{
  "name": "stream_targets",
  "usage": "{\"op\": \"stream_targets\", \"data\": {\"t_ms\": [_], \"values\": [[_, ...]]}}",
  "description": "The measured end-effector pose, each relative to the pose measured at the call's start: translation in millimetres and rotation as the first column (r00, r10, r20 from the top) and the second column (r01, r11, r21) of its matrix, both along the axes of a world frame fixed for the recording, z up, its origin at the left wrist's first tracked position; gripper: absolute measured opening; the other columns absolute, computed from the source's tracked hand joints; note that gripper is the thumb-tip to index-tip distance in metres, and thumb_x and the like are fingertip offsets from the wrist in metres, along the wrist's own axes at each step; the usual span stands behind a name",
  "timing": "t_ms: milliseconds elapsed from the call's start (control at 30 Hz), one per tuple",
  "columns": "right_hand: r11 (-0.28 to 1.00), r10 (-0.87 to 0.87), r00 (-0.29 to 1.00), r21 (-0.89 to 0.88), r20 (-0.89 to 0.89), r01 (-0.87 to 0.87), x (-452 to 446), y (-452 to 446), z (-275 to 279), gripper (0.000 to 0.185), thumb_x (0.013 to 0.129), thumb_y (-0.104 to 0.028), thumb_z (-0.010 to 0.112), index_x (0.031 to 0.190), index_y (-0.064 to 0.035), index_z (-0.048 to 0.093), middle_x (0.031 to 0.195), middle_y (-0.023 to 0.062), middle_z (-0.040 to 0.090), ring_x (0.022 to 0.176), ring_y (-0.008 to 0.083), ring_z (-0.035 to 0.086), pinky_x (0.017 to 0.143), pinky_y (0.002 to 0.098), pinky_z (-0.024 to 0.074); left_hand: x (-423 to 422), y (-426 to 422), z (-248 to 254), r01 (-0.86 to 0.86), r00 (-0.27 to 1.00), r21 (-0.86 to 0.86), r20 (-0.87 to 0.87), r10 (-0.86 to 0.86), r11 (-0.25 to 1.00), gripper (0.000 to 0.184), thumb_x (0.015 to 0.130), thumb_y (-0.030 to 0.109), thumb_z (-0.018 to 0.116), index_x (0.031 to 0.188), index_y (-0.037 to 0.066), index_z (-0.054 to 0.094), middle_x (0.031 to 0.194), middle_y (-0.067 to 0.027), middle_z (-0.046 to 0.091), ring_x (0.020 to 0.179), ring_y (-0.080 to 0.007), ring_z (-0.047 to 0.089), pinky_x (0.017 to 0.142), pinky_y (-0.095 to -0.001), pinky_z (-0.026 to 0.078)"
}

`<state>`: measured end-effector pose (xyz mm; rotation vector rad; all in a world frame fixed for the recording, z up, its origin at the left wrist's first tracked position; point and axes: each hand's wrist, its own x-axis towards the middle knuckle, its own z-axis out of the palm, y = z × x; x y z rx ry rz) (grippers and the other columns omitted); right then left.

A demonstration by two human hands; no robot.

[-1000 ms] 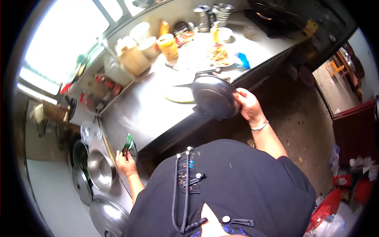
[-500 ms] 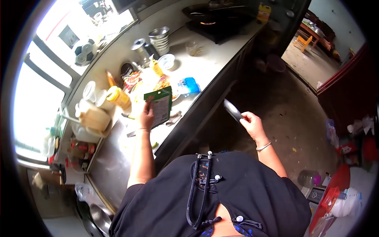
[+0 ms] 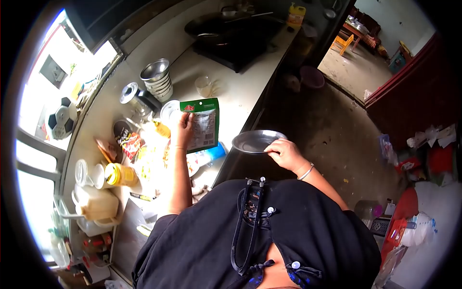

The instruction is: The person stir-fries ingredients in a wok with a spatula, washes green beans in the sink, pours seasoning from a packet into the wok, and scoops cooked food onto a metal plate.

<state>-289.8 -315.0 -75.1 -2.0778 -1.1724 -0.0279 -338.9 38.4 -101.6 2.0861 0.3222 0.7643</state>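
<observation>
My left hand (image 3: 184, 131) pinches the side of a flat green-edged packet (image 3: 206, 126), raised above the counter with its printed side toward me. In my right hand (image 3: 288, 155) is a shallow metal plate (image 3: 256, 140), gripped by its near right rim. The plate is out past the counter's front edge, its inside facing up, and nothing shows in it. Behind the packet, a white bowl (image 3: 169, 111) is partly hidden. A blue-and-white packet (image 3: 211, 154) lies below it on the counter (image 3: 240, 89).
A wok (image 3: 207, 26) sits on a dark stove at the back. Stacked metal bowls (image 3: 156, 72), a glass cup (image 3: 204, 85) and a yellow-lidded jar (image 3: 120, 174) stand on the counter. A doorway (image 3: 356, 67) opens at the far right.
The metal plate has turned from nearly edge-on to lying flatter, showing its inside. The packet is farther along the counter toward the stove. My view has shifted the same way.
</observation>
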Motion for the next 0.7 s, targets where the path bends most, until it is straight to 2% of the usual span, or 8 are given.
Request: {"op": "stream_targets", "data": {"t_ms": [67, 167, 300, 433, 500, 567, 633, 700], "values": [[1.000, 0.001, 0.999, 0.000, 0.044, -0.001, 17, 10, -3, 0.008, 0.068, -0.007, 0.064, 0.076, -0.0083, 0.064, 0.075, 0.0048, 0.062, 0.071, 0.0237, 0.058, 0.066, 0.0329, 0.0476, 18, 8, 3, 0.034, 0.999, -0.013, 0.035, -0.034, 0.999, 0.021, 0.087, 0.023, 0.055, 0.089, 0.003, 0.059, 0.066, -0.0164, 0.057, 0.057, -0.0241, 0.053, 0.058, -0.0330, 0.043], [1.000, 0.019, 0.995, 0.019, 0.099, -0.021, 45, 28, -12, 0.007, 0.067, -0.007, 0.064, 0.074, -0.0093, 0.063, 0.074, 0.0032, 0.061, 0.071, 0.0231, 0.057, 0.066, 0.0337, 0.0469, 29, 15, 8, 0.022, 0.993, 0.061, -0.117, -0.015, 0.998, 0.022, 0.086, 0.023, 0.056, 0.087, 0.002, 0.059, 0.063, -0.0143, 0.056, 0.056, -0.0224, 0.052, 0.058, -0.0318, 0.043], [0.995, 0.100, 0.978, 0.009, 0.181, -0.104, 89, 49, -29, 0.007, 0.067, -0.009, 0.064, 0.073, -0.0122, 0.064, 0.074, 0.0003, 0.060, 0.075, 0.0203, 0.056, 0.071, 0.0328, 0.0446, 43, 25, 2, -0.031, 0.996, 0.019, -0.085, 0.032, 0.999, 0.022, 0.085, 0.024, 0.058, 0.088, 0.002, 0.061, 0.067, -0.0147, 0.059, 0.060, -0.0229, 0.057, 0.060, -0.0313, 0.044], [0.971, 0.232, 0.942, -0.006, 0.242, -0.238, 144, 72, -47, 0.007, 0.067, -0.011, 0.064, 0.072, -0.0143, 0.064, 0.072, -0.0024, 0.060, 0.075, 0.0183, 0.054, 0.074, 0.0313, 0.0422, 54, 16, 24, -0.150, 0.972, 0.063, -0.175, 0.159, 0.987, 0.022, 0.085, 0.024, 0.058, 0.091, 0.003, 0.062, 0.074, -0.0151, 0.063, 0.066, -0.0237, 0.061, 0.062, -0.0307, 0.045], [0.957, 0.277, 0.929, 0.013, 0.247, -0.289, 175, 85, -63, 0.007, 0.066, -0.011, 0.064, 0.071, -0.0153, 0.065, 0.073, -0.0031, 0.060, 0.073, 0.0182, 0.054, 0.075, 0.0320, 0.0416, 61, 22, 12, -0.184, 0.966, 0.091, -0.166, 0.197, 0.979, 0.023, 0.084, 0.024, 0.059, 0.090, 0.002, 0.062, 0.074, -0.0147, 0.063, 0.066, -0.0215, 0.060, 0.062, -0.0303, 0.045], [0.921, 0.356, 0.883, 0.047, 0.304, -0.387, 202, 99, -76, 0.007, 0.066, -0.012, 0.063, 0.070, -0.0167, 0.065, 0.073, -0.0036, 0.060, 0.074, 0.0180, 0.054, 0.076, 0.0329, 0.0410, 67, 21, 3, -0.220, 0.965, -0.033, -0.152, 0.213, 0.975, 0.024, 0.084, 0.026, 0.059, 0.090, 0.002, 0.062, 0.073, -0.0138, 0.063, 0.065, -0.0186, 0.060, 0.063, -0.0298, 0.045], [0.896, 0.417, 0.863, 0.030, 0.284, -0.443, 227, 112, -91, 0.008, 0.066, -0.012, 0.062, 0.070, -0.0175, 0.065, 0.073, -0.0039, 0.061, 0.077, 0.0183, 0.053, 0.079, 0.0339, 0.0401, 71, 8, 5, -0.295, 0.938, -0.011, -0.196, 0.287, 0.955, 0.025, 0.084, 0.025, 0.059, 0.089, 0.001, 0.062, 0.073, -0.0122, 0.064, 0.066, -0.0156, 0.059, 0.063, -0.0286, 0.045], [0.853, 0.520, 0.817, -0.116, 0.250, -0.508, 250, 122, -100, 0.010, 0.066, -0.012, 0.062, 0.074, -0.0173, 0.066, 0.077, -0.0036, 0.061, 0.083, 0.0187, 0.053, 0.082, 0.0345, 0.0393, 77, -3, 8, -0.414, 0.857, 0.078, -0.303, 0.417, 0.907, 0.022, 0.084, 0.023, 0.059, 0.089, 0.001, 0.063, 0.075, -0.0108, 0.064, 0.066, -0.0148, 0.058, 0.063, -0.0274, 0.045]]}}
